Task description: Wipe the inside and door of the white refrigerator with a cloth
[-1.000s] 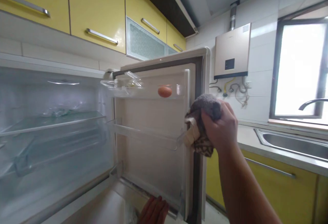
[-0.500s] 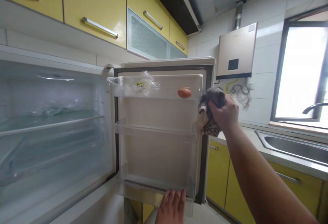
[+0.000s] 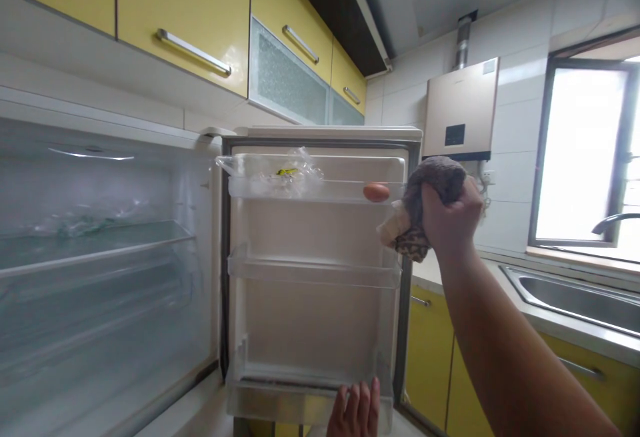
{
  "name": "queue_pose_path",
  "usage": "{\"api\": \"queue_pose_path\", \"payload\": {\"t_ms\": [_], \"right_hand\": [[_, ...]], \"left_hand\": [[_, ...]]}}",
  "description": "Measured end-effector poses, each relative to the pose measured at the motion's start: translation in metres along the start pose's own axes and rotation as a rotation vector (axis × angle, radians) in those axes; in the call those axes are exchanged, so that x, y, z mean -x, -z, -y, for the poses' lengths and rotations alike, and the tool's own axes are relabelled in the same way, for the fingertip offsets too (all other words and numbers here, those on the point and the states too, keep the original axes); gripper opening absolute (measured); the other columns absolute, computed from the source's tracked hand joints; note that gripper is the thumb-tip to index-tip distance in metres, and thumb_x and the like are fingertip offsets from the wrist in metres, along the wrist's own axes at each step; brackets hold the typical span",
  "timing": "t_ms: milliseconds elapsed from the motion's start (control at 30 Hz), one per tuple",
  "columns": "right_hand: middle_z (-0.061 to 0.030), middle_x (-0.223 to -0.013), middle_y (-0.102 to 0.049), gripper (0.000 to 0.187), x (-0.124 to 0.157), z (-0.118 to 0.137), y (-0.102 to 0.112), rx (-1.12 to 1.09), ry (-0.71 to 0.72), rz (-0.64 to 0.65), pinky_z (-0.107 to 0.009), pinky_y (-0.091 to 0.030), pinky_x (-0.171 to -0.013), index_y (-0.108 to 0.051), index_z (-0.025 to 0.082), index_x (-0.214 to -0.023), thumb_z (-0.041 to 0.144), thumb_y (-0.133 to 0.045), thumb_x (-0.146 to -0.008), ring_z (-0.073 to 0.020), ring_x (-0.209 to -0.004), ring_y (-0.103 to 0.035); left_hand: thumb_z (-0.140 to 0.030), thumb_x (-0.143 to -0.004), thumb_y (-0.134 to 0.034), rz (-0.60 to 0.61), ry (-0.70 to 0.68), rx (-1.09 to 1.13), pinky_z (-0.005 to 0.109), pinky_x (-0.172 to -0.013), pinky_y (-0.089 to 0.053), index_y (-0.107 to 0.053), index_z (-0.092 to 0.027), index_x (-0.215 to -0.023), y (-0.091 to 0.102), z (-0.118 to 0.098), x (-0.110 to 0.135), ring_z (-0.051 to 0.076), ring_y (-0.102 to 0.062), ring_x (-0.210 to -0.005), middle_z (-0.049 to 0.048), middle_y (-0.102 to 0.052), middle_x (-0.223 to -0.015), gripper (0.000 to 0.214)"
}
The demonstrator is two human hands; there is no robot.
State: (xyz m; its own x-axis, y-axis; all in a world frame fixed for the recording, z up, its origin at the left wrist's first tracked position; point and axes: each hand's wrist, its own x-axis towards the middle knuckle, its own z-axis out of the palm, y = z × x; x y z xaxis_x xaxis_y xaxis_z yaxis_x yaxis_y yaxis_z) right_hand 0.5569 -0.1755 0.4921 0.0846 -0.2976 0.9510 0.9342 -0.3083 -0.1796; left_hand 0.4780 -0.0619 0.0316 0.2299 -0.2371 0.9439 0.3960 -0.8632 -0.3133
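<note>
My right hand (image 3: 450, 214) is closed round a crumpled grey and patterned cloth (image 3: 433, 180), held up beside the outer edge of the opened fridge door (image 3: 313, 230). My left hand (image 3: 354, 412) rests at the bottom of the door, its fingers stretched up against the front of the lowest clear door bin (image 3: 275, 404); its thumb side points right. A brown egg (image 3: 376, 192) lies in the top door bin (image 3: 345, 192), near my right hand. In the same bin, to the left, sits a clear plastic bag (image 3: 303, 174) with something yellow-green in it.
Left of the door, the fridge interior has a glass shelf (image 3: 100, 250) with plastic bags (image 3: 95, 214) on it. Yellow cupboards (image 3: 185, 10) hang overhead. To the right are a water heater (image 3: 463, 107), a steel sink (image 3: 575, 297) and a window (image 3: 580, 157).
My right hand has moved right with the cloth, away from the door's edge. My left hand has shifted slightly right and lower in view. The view has tilted a little.
</note>
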Motion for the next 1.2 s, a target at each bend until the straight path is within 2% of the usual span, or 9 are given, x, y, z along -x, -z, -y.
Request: {"api": "queue_pose_path", "payload": {"t_ms": [133, 300, 433, 500, 700, 800, 933, 1033, 1200], "right_hand": [[-0.0107, -0.126, -0.067, 0.034, 0.013, 0.053, -0.007, 0.118, 0.305, 0.142, -0.047, -0.048, -0.098, -0.069, 0.022, -0.112, 0.034, -0.07, -0.08, -0.0323, -0.113, -0.061], [-0.0099, -0.136, -0.063, 0.045, 0.049, 0.105, -0.033, 0.15, 0.523, 0.37, -0.044, -0.05, -0.092, -0.064, 0.021, -0.127, 0.035, -0.067, -0.085, -0.0327, -0.113, -0.058], [-0.0105, -0.139, -0.061, 0.047, 0.056, 0.121, -0.042, 0.151, 0.723, 0.541, -0.044, -0.05, -0.089, -0.063, 0.02, -0.13, 0.035, -0.068, -0.085, -0.0315, -0.107, -0.058], [-0.0103, -0.138, -0.062, 0.047, 0.047, 0.116, -0.041, 0.15, 0.698, 0.517, -0.044, -0.05, -0.09, -0.063, 0.022, -0.129, 0.034, -0.069, -0.084, -0.0319, -0.109, -0.058], [-0.0096, -0.13, -0.066, 0.037, 0.03, 0.089, -0.047, 0.132, 0.332, 0.228, -0.048, -0.052, -0.092, -0.065, 0.023, -0.117, 0.03, -0.068, -0.081, -0.0334, -0.111, -0.061], [-0.0102, -0.132, -0.065, 0.037, 0.049, 0.104, -0.06, 0.114, 0.377, 0.298, -0.048, -0.052, -0.091, -0.066, 0.023, -0.118, 0.032, -0.068, -0.082, -0.0339, -0.112, -0.06], [-0.0105, -0.138, -0.062, 0.045, 0.08, 0.139, -0.078, 0.082, 0.566, 0.483, -0.043, -0.051, -0.088, -0.063, 0.021, -0.125, 0.033, -0.07, -0.083, -0.0319, -0.111, -0.057], [-0.0099, -0.14, -0.06, 0.046, 0.088, 0.161, -0.091, 0.043, 0.707, 0.574, -0.042, -0.049, -0.087, -0.062, 0.021, -0.127, 0.033, -0.07, -0.083, -0.0312, -0.107, -0.057], [-0.0103, -0.14, -0.06, 0.041, 0.084, 0.183, -0.111, -0.034, 0.512, 0.453, -0.043, -0.048, -0.089, -0.063, 0.022, -0.126, 0.031, -0.067, -0.086, -0.0322, -0.111, -0.054]], "left_hand": [[-0.032, -0.093, -0.056, -0.043, 0.029, 0.021, 0.037, -0.089, -0.043, -0.078, -0.026, -0.114, -0.011, -0.001, -0.003, 0.02, -0.056, -0.097, 0.0043, -0.071, -0.1, 0.031], [-0.024, -0.096, -0.048, -0.027, 0.11, 0.083, 0.037, -0.09, -0.043, -0.079, -0.022, -0.111, -0.011, -0.005, -0.013, 0.02, -0.057, -0.095, 0.0047, -0.072, -0.096, 0.034], [-0.022, -0.098, -0.045, -0.054, 0.142, 0.094, 0.036, -0.09, -0.043, -0.08, -0.022, -0.107, -0.011, -0.006, -0.018, 0.017, -0.058, -0.093, 0.003, -0.072, -0.093, 0.036], [-0.024, -0.099, -0.046, -0.077, 0.117, 0.083, 0.036, -0.088, -0.043, -0.08, -0.024, -0.108, -0.013, -0.006, -0.019, 0.016, -0.059, -0.093, 0.0011, -0.073, -0.095, 0.035], [-0.03, -0.099, -0.051, -0.032, 0.139, 0.123, 0.036, -0.091, -0.046, -0.077, -0.029, -0.114, -0.012, 0.005, -0.022, 0.015, -0.06, -0.107, -0.0053, -0.075, -0.12, 0.03], [-0.029, -0.097, -0.055, -0.042, 0.093, 0.139, 0.034, -0.095, -0.048, -0.075, -0.03, -0.116, -0.004, 0.032, -0.019, 0.014, -0.061, -0.114, -0.0084, -0.072, -0.131, 0.028], [-0.029, -0.097, -0.051, -0.044, 0.074, 0.152, 0.032, -0.104, -0.047, -0.073, -0.029, -0.123, 0.007, 0.078, -0.006, 0.014, -0.061, -0.12, -0.0077, -0.066, -0.142, 0.034], [-0.038, -0.098, -0.049, 0.047, 0.005, 0.153, 0.031, -0.109, -0.044, -0.064, -0.03, -0.136, 0.013, 0.101, 0.005, 0.014, -0.056, -0.129, -0.0082, -0.053, -0.155, 0.042], [-0.053, -0.094, -0.05, 0.136, -0.071, 0.113, 0.03, -0.112, -0.043, -0.056, -0.026, -0.145, 0.017, 0.11, 0.012, 0.017, -0.049, -0.138, -0.0055, -0.043, -0.162, 0.059]]}}
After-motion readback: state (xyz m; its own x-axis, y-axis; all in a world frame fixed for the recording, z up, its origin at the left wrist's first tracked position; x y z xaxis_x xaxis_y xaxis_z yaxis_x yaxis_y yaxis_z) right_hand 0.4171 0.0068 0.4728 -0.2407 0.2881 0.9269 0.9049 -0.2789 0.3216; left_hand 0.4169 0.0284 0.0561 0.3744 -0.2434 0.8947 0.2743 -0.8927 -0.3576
